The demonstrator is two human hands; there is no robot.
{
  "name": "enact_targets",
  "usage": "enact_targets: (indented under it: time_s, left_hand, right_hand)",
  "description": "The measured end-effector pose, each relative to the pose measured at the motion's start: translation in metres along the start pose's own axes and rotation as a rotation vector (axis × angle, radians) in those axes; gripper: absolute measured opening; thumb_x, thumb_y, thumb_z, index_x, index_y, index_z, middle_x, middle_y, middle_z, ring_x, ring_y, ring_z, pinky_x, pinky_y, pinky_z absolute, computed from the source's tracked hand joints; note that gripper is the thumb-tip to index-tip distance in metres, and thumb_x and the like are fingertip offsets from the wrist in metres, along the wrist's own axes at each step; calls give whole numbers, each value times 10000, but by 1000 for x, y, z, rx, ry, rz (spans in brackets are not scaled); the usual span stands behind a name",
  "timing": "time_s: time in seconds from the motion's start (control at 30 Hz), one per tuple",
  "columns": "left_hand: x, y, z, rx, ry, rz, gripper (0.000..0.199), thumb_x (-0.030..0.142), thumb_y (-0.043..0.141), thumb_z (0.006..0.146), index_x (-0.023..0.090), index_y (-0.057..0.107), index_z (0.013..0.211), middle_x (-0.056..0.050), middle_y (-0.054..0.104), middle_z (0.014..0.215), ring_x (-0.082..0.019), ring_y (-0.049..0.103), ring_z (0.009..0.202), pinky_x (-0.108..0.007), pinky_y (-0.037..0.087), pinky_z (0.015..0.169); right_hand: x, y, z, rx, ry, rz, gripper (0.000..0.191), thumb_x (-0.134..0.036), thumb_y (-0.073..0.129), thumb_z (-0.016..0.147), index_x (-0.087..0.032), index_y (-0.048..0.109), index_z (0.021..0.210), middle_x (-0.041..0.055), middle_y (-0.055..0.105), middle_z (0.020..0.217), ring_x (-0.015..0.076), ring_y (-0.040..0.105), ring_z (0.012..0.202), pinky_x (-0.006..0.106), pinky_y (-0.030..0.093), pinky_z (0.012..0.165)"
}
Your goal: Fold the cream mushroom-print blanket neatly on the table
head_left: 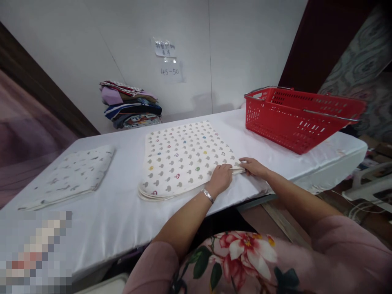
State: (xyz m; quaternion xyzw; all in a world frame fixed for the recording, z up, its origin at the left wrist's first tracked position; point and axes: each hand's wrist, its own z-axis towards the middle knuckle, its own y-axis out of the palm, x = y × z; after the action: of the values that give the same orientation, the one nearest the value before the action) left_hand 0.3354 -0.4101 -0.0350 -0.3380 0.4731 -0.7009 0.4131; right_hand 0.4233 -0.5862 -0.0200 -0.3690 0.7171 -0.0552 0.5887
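A folded cream cloth [183, 155] with grey, red, yellow, blue and green mushroom-like prints lies flat on the white-covered table in front of me. My left hand [221, 178], with a silver bracelet at the wrist, grips its near edge, close to the right front corner. At that corner, my right hand [255, 168] pinches the cloth's edge between thumb and fingers. Several layers show along the rounded left front corner. Parts of the fingertips of both hands are hidden by the cloth.
Another folded, printed white cloth [72, 173] lies at the left. A red plastic basket [281, 122] with metal handles stands at the back right. Folded fabrics [131, 107] are stacked against the wall, left of a taped paper sign [169, 72]. The table's front edge [122, 249] runs close to my body.
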Motion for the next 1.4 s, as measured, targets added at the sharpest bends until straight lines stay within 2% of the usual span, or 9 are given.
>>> enact_targets:
  time_s: [0.13, 0.27, 0.4, 0.6, 0.67, 0.83, 0.93, 1.23, 1.4]
  left_hand:
    - [2, 0, -5, -24, -62, -62, 221, 175, 415, 907, 153, 620, 986, -81, 577, 1206, -208, 513, 1089, -363, 408, 901]
    - [1, -2, -8, -29, -43, -77, 204, 274, 493, 897, 178, 607, 1036, -70, 570, 1225, -220, 508, 1106, -373, 405, 905]
    - [-4, -3, -12, -18, -15, -36, 226, 213, 461, 908, 195, 575, 1103, -70, 547, 1257, -214, 504, 1116, -363, 404, 895]
    - [-15, -4, -24, 25, 10, 28, 260, 81, 411, 874, 177, 549, 1072, -75, 512, 1304, -208, 503, 1100, -351, 398, 884]
    - [-17, -7, -28, 6, -14, 28, 255, 66, 421, 856, 173, 541, 1055, -84, 541, 1252, -207, 521, 1057, -350, 405, 862]
    - [-22, -18, -33, -73, -117, 14, 174, 119, 391, 893, 185, 543, 947, -54, 619, 941, -194, 560, 887, -321, 423, 744]
    - [-24, -18, -35, -73, -139, 34, 185, 131, 371, 910, 189, 546, 923, -46, 616, 894, -190, 563, 855, -311, 423, 721]
    - [-28, -4, -38, -44, -62, 78, 230, 64, 448, 865, 202, 573, 1000, -38, 602, 1077, -171, 553, 955, -290, 432, 754]
    - [-27, -2, -38, -28, -36, 102, 224, 144, 410, 918, 199, 596, 1032, -46, 576, 1171, -182, 527, 1003, -310, 426, 780]
  right_hand:
    - [-1, -1, 0, 1, 5, -10, 427, -337, 527, 873, -140, 511, 1252, -67, 478, 417, 69, 370, 332, 176, 243, 355]
    - [-2, -3, -4, -23, -30, -11, 463, -398, 507, 878, -142, 495, 1264, -60, 491, 425, 73, 369, 339, 179, 241, 349]
    - [-2, -3, -5, -57, -50, 7, 441, -296, 572, 830, -153, 506, 1242, -69, 501, 449, 64, 372, 350, 175, 232, 356]
    - [-2, 0, -3, -6, -16, 12, 404, -192, 533, 815, -133, 527, 1214, -77, 457, 409, 72, 375, 352, 181, 239, 373]
    - [-2, -1, -3, -9, -13, 14, 422, -179, 522, 817, -134, 513, 1236, -79, 447, 395, 73, 366, 348, 182, 232, 372]
    - [-2, 0, -5, 10, -3, -3, 464, -185, 531, 824, -139, 480, 1283, -84, 438, 396, 78, 374, 355, 183, 238, 378]
    - [0, 1, -5, 47, -31, -17, 498, -195, 555, 816, -143, 462, 1302, -87, 453, 431, 74, 392, 370, 180, 259, 386]
    - [6, 3, -1, 86, -59, -64, 505, -198, 567, 801, -146, 474, 1295, -87, 463, 442, 76, 414, 376, 180, 285, 397]
    - [3, 1, -2, 66, -21, -43, 499, -189, 553, 815, -142, 472, 1304, -86, 443, 401, 82, 392, 363, 182, 272, 395]
